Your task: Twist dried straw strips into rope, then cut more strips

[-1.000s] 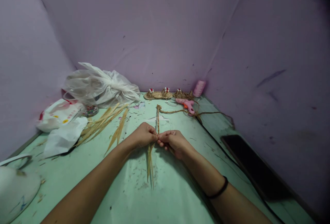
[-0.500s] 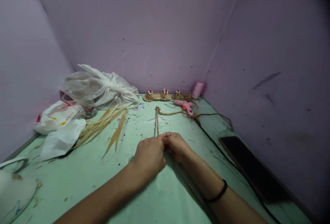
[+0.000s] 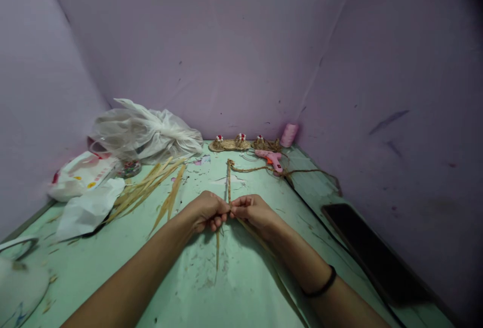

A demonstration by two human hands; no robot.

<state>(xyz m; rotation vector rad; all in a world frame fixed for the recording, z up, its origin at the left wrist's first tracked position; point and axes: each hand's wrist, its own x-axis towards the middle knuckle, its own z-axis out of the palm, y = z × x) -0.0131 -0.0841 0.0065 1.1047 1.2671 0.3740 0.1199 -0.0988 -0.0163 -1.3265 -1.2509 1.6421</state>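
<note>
A thin braided straw cord (image 3: 229, 182) runs down the table toward me, its far end knotted to a brown twine (image 3: 251, 169). At the near end of the braid, my left hand (image 3: 209, 211) pinches it between thumb and fingers. Right beside it, my right hand (image 3: 254, 211) pinches the same spot, fingertips almost touching the left ones. A loose straw strand (image 3: 217, 252) hangs below the left hand. From under my right hand a longer strand (image 3: 281, 282) trails toward the near edge.
Dried straw strips (image 3: 145, 192) lie left, near a tied plastic bag (image 3: 158, 129), a white packet (image 3: 85, 174) and a bead jar (image 3: 129, 167). Behind stand straw slippers (image 3: 229, 145), a pink glue gun (image 3: 272, 159) and a thread spool (image 3: 289, 135). A dark phone (image 3: 370, 252) lies right.
My left hand has shifted left and turned, so its fingers now show beside the braid. A loose strand has come into sight beneath it. My right hand stays nearly in place.
</note>
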